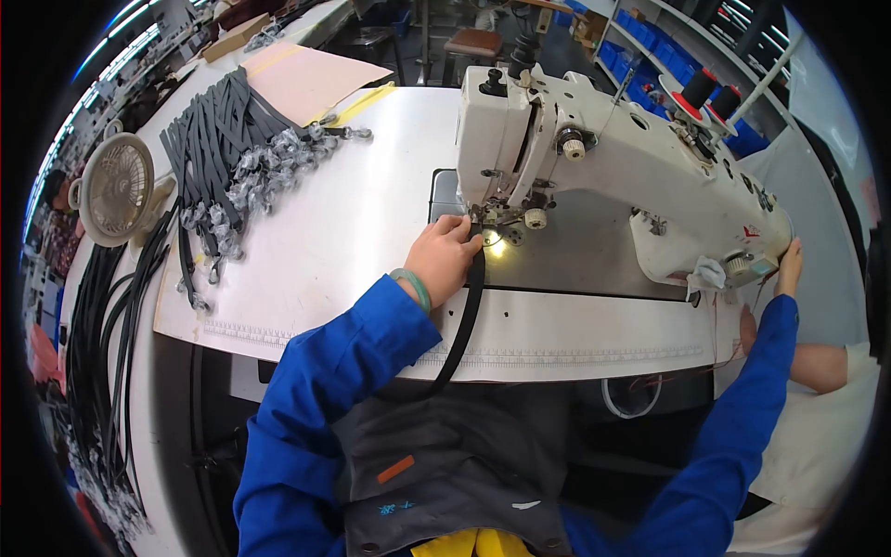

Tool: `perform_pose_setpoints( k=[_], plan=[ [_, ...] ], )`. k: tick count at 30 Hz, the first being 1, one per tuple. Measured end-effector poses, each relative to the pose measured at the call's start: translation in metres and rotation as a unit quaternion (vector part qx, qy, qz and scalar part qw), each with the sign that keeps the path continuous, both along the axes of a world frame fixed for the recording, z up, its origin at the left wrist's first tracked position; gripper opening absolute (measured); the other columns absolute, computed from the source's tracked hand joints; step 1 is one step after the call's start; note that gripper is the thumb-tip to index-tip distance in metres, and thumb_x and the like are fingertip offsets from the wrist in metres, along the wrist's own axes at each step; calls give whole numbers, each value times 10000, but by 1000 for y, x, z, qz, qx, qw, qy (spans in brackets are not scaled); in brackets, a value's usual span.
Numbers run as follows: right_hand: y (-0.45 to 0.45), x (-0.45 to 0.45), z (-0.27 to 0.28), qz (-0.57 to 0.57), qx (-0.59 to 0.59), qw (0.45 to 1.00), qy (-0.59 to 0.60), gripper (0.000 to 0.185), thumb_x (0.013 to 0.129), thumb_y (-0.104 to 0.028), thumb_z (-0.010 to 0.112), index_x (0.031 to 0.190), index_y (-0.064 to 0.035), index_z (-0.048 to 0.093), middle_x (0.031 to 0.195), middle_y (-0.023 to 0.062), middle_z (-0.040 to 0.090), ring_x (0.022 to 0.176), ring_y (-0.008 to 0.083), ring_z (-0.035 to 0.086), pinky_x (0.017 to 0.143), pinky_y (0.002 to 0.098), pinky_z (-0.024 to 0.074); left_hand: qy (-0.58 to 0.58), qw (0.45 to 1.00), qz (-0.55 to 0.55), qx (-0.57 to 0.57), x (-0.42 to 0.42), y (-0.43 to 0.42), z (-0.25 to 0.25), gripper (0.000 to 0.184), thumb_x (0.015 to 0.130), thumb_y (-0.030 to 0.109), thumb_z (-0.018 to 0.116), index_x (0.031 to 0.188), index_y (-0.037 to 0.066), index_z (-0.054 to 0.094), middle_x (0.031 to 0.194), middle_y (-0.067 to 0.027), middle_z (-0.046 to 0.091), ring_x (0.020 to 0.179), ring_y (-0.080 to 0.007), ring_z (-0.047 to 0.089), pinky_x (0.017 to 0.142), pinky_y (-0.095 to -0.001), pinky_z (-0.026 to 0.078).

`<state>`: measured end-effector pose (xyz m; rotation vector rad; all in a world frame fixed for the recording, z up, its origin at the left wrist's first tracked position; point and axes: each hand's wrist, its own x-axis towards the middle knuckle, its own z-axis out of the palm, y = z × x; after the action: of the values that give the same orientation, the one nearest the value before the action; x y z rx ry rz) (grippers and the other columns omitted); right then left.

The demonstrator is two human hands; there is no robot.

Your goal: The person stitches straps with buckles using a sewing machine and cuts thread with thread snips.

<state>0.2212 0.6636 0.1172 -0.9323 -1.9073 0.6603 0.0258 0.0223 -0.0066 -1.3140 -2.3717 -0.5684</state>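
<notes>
A white sewing machine [603, 153] stands on the white table [371, 232], its lamp lit beside the needle area. My left hand [444, 255] is at the presser foot, fingers closed on a black strap [471, 306] that hangs over the table's front edge toward my lap. At the machine's right end, my right hand [790, 267] touches the handwheel side; its fingers are partly hidden behind the housing, and I cannot make out whether they grip anything.
Grey straps with plastic-wrapped metal clips [218, 139] lie at the back left, near a small fan [118, 188]. Long black straps [97, 334] hang at the far left. Thread spools [698, 88] top the machine. Another person's forearm [819, 368] is at the right.
</notes>
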Motion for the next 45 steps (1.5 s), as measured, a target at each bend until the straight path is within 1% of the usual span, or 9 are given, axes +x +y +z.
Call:
perform_pose_setpoints(
  k=[3,8,18,29,32,34,37,40,45],
  plan=[
    [9,0,19,-45,12,990,-132,565,942,-442,349,1124,63,523,1067,187,583,979,260,549,858,334,408,-12,1000,-2,5,-1,1,1,393,628,-19,607,1014,50,625,1124,-155,567,1035,-298,525,872,-338,463],
    [7,12,-77,-9,-20,989,149,551,955,-416,322,1124,71,516,1081,197,572,982,282,544,862,344,405,-22,1000,5,-1,-1,2,1,388,637,-16,608,1017,54,625,1134,-157,563,1046,-290,520,882,-333,460],
    [-61,4,-56,-39,10,973,228,534,967,-395,299,1168,67,476,1177,198,517,1061,287,518,896,351,396,-27,1000,4,-1,-2,1,5,381,644,-14,603,1018,53,623,1143,-158,557,1060,-285,513,894,-329,453],
    [49,2,21,-19,167,964,-205,555,930,-473,351,1064,23,560,946,175,615,857,280,586,782,369,433,-23,1000,-16,4,3,-1,2,372,626,21,616,997,29,607,1116,-173,555,1048,-301,499,898,-331,440],
    [3,11,9,-44,-19,986,-161,538,940,-457,348,1039,23,568,955,177,613,868,274,593,771,359,451,-20,1000,-21,-4,3,-2,4,368,627,25,621,995,24,607,1113,-172,557,1048,-301,500,893,-333,444],
    [-5,18,-46,18,-64,992,106,522,945,-453,356,1044,15,563,976,135,601,870,217,576,768,320,454,-19,1000,-12,-5,3,-1,4,372,626,-4,607,996,32,623,1128,-153,560,1047,-288,513,871,-335,464],
    [-12,22,-84,46,-71,983,160,518,946,-453,362,1056,16,553,1010,109,593,884,204,565,766,307,453,-21,1000,-10,0,3,-1,5,364,627,-18,603,986,32,635,1128,-144,567,1039,-284,523,855,-337,476],
    [5,20,-46,-19,108,993,51,523,942,-455,356,1051,19,550,883,129,598,760,198,571,683,310,464,-28,999,-17,4,2,-1,3,332,638,2,608,968,31,633,1124,-158,564,1051,-294,508,873,-336,461],
    [9,9,13,-35,51,983,-172,556,933,-479,336,1005,35,537,717,122,580,492,196,512,471,340,423,-40,999,-24,12,0,-3,3,311,646,-5,603,952,34,644,1121,-164,570,1052,-294,512,866,-340,467]
  ],
)
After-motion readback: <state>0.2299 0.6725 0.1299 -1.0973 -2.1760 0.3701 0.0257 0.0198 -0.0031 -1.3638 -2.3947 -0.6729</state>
